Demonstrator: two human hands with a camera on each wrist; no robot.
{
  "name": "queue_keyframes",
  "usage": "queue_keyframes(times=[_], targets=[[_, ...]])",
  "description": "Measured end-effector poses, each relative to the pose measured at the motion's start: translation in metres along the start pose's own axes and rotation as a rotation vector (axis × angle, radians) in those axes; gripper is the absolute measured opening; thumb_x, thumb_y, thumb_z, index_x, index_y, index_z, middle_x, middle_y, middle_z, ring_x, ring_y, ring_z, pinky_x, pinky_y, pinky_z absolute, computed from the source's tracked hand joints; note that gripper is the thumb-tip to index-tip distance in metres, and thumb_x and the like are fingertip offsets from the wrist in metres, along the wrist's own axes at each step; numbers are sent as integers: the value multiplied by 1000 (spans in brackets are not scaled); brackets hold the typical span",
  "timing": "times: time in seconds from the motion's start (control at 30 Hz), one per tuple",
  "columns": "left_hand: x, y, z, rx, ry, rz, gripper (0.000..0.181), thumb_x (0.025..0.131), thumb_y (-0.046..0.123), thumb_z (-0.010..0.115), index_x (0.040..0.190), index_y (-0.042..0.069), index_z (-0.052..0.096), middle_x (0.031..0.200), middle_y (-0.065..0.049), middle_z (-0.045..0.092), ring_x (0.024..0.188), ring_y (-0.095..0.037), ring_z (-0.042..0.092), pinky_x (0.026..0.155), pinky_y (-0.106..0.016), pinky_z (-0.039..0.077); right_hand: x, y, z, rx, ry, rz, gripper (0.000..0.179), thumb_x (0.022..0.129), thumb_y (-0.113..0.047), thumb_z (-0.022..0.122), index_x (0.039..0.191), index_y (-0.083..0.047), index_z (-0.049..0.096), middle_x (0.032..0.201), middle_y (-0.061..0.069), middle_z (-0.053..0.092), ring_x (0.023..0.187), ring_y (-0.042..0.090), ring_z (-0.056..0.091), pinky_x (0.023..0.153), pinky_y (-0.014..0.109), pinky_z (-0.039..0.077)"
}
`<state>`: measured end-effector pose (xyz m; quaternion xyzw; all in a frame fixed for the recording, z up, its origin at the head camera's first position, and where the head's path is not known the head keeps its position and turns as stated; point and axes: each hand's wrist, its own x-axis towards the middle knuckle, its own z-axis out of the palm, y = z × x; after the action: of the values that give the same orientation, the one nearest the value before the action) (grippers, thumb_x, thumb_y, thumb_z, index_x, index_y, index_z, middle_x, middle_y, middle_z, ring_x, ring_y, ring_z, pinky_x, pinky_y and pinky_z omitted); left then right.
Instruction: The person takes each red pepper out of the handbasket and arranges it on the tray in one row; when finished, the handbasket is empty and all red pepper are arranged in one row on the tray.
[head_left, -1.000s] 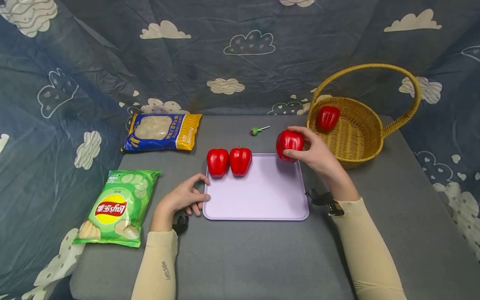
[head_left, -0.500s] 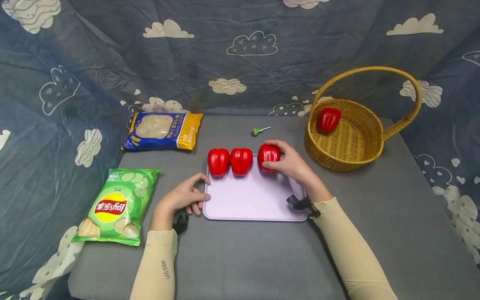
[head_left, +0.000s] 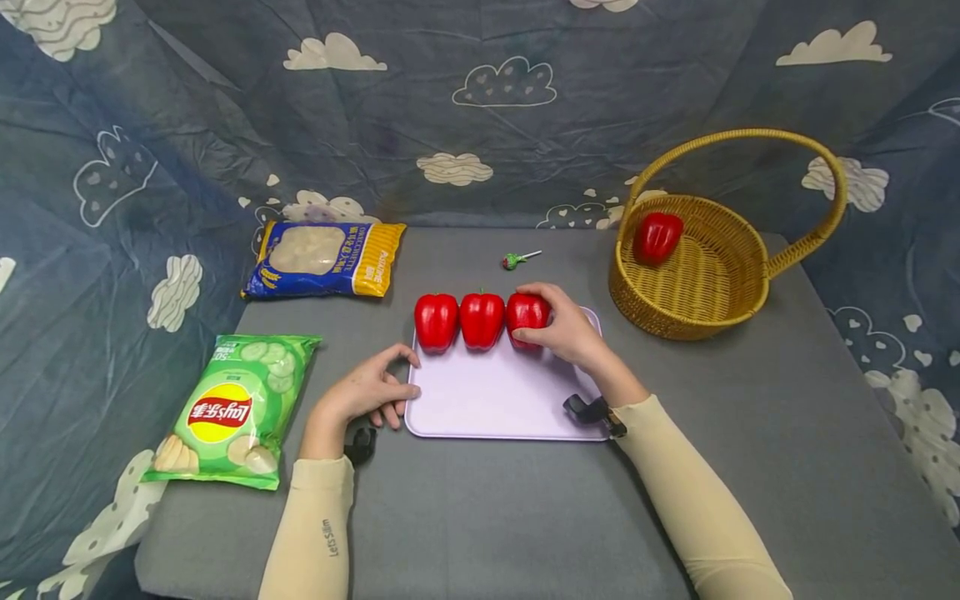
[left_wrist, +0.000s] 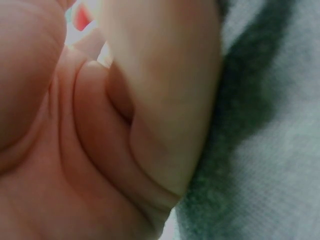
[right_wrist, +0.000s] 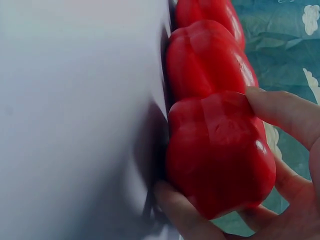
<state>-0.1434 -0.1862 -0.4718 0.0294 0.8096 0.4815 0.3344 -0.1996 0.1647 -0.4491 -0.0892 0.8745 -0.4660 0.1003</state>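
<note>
My right hand (head_left: 561, 329) grips a red bell pepper (head_left: 527, 312) from its right side, fingers over the far side and thumb on the near side. In the right wrist view, this bell pepper (right_wrist: 220, 150) sits against the middle one (right_wrist: 205, 60). Two more red bell peppers, the left one (head_left: 436, 322) and the middle one (head_left: 482, 321), stand in the same row along the far edge of a pale purple tray (head_left: 480, 400). My left hand (head_left: 367, 387) holds the tray's left rim with thumb and index finger, its other fingers curled beside it.
A wicker basket (head_left: 697, 321) with a tall handle stands at the back right, with another red bell pepper (head_left: 658, 238) inside. Behind the tray lies a lollipop (head_left: 512, 261). A blue-and-yellow pasta bag (head_left: 322, 260) and a green chip bag (head_left: 232, 412) lie on the left.
My right hand has carried its bell pepper leftward from beside the basket to the tray's far edge, up against the middle bell pepper. The left hand has stayed at the tray's rim.
</note>
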Motion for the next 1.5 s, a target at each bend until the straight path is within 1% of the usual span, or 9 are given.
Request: queue_keyframes(times=[0.23, 0.37, 0.6, 0.83, 1.07, 1.2, 1.3, 1.43, 1.5], targets=[[0, 0, 0, 1, 3, 0, 48, 98, 25, 77, 138, 23, 49, 71, -6, 70, 55, -18, 71, 48, -26, 50, 1, 1, 3, -35, 5, -19, 71, 87, -16, 84, 150, -16, 53, 160, 16, 46, 142, 43, 50, 116, 66, 44], [0, 0, 0, -1, 3, 0, 48, 98, 26, 77, 138, 23, 49, 71, -6, 70, 55, -18, 71, 49, -26, 50, 1, 2, 3, -54, 0, -11, 74, 87, -18, 85, 152, -17, 50, 161, 15, 44, 143, 43, 50, 116, 66, 43], [0, 1, 0, 10, 4, -19, 48, 99, 27, 77, 138, 25, 50, 72, -5, 71, 55, -18, 71, 50, -26, 51, 1, 5, 2, -49, -28, 2, 80, 86, -19, 86, 156, -17, 46, 163, 19, 41, 145, 45, 48, 117, 67, 42], [-1, 2, 0, 12, 1, 4, 45, 99, 25, 75, 137, 24, 51, 71, -4, 70, 55, -17, 71, 49, -26, 50, 2, 6, 0, -40, -50, 6, 85, 86, -21, 87, 158, -16, 43, 163, 20, 42, 146, 45, 47, 118, 66, 41], [-2, 3, 0, 19, 3, -1, 46, 99, 26, 76, 137, 24, 51, 72, -5, 71, 55, -18, 71, 50, -27, 51, 0, 4, -4, -16, -60, 21, 86, 86, -21, 87, 159, -16, 41, 164, 20, 40, 146, 45, 46, 118, 66, 41], [-1, 2, 0, 22, 6, -1, 46, 99, 26, 76, 137, 24, 51, 72, -6, 71, 55, -18, 71, 50, -27, 51, -3, 2, -10, -21, -66, 31, 85, 88, -22, 85, 160, -18, 40, 165, 18, 40, 148, 44, 44, 118, 66, 41], [-1, 1, 1, 22, 5, 0, 47, 99, 27, 76, 138, 24, 50, 72, -6, 71, 56, -18, 71, 51, -27, 51, -6, -1, -18, -9, -61, 29, 85, 89, -22, 84, 161, -20, 39, 168, 15, 39, 151, 44, 42, 118, 65, 41], [-1, 1, 0, 20, 5, 2, 46, 99, 27, 76, 138, 24, 50, 72, -6, 71, 56, -19, 71, 50, -27, 51, -11, -8, -36, 33, -39, -2, 85, 92, -21, 83, 162, -19, 37, 171, 13, 36, 155, 44, 36, 121, 65, 38], [0, 1, 0, 20, 4, 2, 46, 99, 27, 76, 137, 24, 50, 72, -6, 71, 56, -19, 72, 50, -27, 51, -15, -12, -49, 58, -12, -9, 84, 93, -21, 82, 163, -20, 36, 171, 12, 35, 157, 43, 34, 123, 65, 36]])
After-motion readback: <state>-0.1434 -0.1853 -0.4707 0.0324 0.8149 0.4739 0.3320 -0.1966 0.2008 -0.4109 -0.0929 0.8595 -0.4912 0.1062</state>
